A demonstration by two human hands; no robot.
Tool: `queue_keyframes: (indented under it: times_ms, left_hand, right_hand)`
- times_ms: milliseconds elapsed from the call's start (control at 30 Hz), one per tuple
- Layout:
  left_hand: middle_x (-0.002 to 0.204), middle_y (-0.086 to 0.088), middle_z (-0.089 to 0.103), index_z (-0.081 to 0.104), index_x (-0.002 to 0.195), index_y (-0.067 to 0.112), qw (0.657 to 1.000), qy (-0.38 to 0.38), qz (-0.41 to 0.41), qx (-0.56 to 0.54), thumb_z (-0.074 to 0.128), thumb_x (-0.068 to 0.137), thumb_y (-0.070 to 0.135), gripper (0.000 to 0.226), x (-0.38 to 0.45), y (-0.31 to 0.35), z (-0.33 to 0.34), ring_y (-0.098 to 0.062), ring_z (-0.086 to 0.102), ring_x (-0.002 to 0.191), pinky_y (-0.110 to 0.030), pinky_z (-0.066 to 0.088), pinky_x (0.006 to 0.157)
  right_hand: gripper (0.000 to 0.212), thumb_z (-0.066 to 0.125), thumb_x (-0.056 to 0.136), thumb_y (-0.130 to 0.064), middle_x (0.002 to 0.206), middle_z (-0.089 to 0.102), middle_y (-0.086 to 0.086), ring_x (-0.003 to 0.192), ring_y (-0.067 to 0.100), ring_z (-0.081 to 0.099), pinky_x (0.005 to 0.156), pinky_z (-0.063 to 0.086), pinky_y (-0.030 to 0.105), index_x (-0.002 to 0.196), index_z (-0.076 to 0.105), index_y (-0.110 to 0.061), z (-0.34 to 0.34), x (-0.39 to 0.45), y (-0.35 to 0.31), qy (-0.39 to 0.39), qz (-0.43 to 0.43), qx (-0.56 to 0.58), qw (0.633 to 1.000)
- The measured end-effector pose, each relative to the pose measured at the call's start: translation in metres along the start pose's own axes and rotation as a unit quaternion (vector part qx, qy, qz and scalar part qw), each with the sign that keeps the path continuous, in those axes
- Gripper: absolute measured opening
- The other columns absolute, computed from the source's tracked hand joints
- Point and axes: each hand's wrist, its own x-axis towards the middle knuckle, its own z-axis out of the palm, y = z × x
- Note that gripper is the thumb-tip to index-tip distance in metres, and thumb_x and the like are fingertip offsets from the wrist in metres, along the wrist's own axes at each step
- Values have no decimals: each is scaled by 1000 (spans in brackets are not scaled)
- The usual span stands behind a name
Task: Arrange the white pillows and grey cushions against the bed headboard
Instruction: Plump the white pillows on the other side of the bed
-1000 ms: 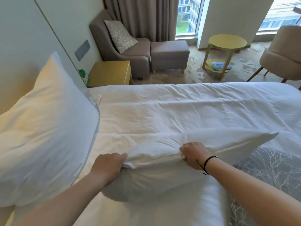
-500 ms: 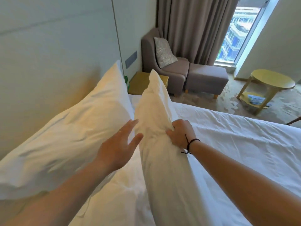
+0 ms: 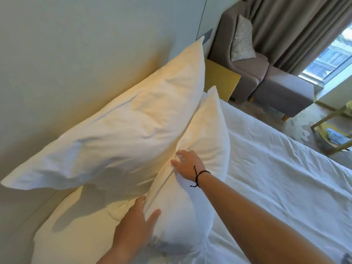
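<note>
**Head view: second pillow going up**

Head camera shows one white pillow (image 3: 122,134) leaning on the headboard (image 3: 76,54). I stand a second pillow (image 3: 192,168) just in front of it. My right hand (image 3: 187,165) presses its face with fingers spread; my left hand (image 3: 135,221), fingers apart, steadies its lower edge. No grey cushions are in sight, so I judge they remain to be placed.
</note>
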Motion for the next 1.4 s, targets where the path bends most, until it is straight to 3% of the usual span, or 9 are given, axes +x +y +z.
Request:
queue_keyframes:
  times_ms: [133, 233, 400, 500, 667, 767, 1100, 1267, 1400]
  left_hand:
    - [86, 6, 69, 59, 87, 32, 994, 62, -17, -90, 50, 96, 39, 14, 16, -25, -7, -24, 63, 85, -40, 52, 78]
    - [77, 6, 63, 56, 91, 33, 986, 93, -52, -128, 57, 94, 36, 4, 17, -38, -7, -22, 62, 78, -41, 52, 75]
    - [134, 10, 47, 39, 137, 38, 997, 11, -39, -61, 51, 73, 81, 78, 6, -32, 4, -14, 55, 113, -38, 47, 89]
    - [145, 12, 34, 10, 150, 37, 993, -92, -35, 60, 49, 45, 96, 126, -6, -13, 16, -15, 47, 127, -38, 43, 86]
    - [117, 9, 54, 35, 126, 32, 989, -66, -49, 124, 57, 60, 80, 84, -4, 0, 28, -19, 59, 112, -35, 44, 79]
    - [106, 7, 61, 42, 97, 31, 986, -52, 9, 160, 48, 79, 70, 43, -2, 9, 27, -21, 62, 102, -34, 40, 71]
    - [97, 0, 66, 56, 101, 26, 982, -37, 163, 84, 50, 82, 37, 23, -9, 76, 8, -25, 63, 96, -31, 43, 74]
    - [65, -2, 63, 42, 59, 26, 967, 40, 239, -76, 51, 83, 32, 26, 35, 98, -16, -24, 60, 67, -32, 37, 57]
    - [101, -6, 72, 66, 94, 19, 983, -23, 170, 59, 57, 90, 39, 22, 67, 60, 3, -28, 65, 98, -36, 50, 79]
  right_hand:
    - [73, 42, 74, -84, 141, 39, 1, 131, 22, 37, 106, 33, 41, 131, 49, -40, -12, 2, 16, -19, -107, -250, 962]
    - [84, 42, 64, -92, 153, 23, 4, 142, 25, 13, 116, 14, 47, 134, 42, -46, -20, 2, 28, -18, -212, -379, 900]
    - [112, 54, 60, -89, 162, 9, -6, 149, 22, -6, 116, -7, 58, 151, 14, -38, -26, 26, 12, -182, -257, -523, 792]
    - [103, 70, 73, -57, 160, 14, -8, 149, 22, 2, 115, -4, 61, 152, 8, -35, -27, 38, -4, -227, -251, -595, 729]
    - [21, 48, 89, -11, 100, 67, 1, 99, 25, 61, 108, 32, 43, 100, 65, -18, -20, 39, -6, -162, -253, -611, 733]
    - [31, 41, 93, -11, 65, 45, 1, 72, 27, 51, 68, 43, 33, 62, 43, -15, -28, 33, 2, -169, -219, -597, 753]
    - [23, 48, 94, -31, 89, 62, 10, 73, 28, 54, 66, 42, 32, 78, 56, -16, -139, 28, 8, -71, -144, -541, 826]
    - [28, 49, 95, -36, 80, 58, 7, 67, 26, 50, 62, 39, 33, 73, 49, -18, -165, 70, -25, 44, -155, -521, 838]
    - [12, 50, 93, -19, 112, 59, 4, 112, 27, 54, 111, 28, 51, 100, 60, -20, -105, 72, -8, 50, -78, -468, 879]
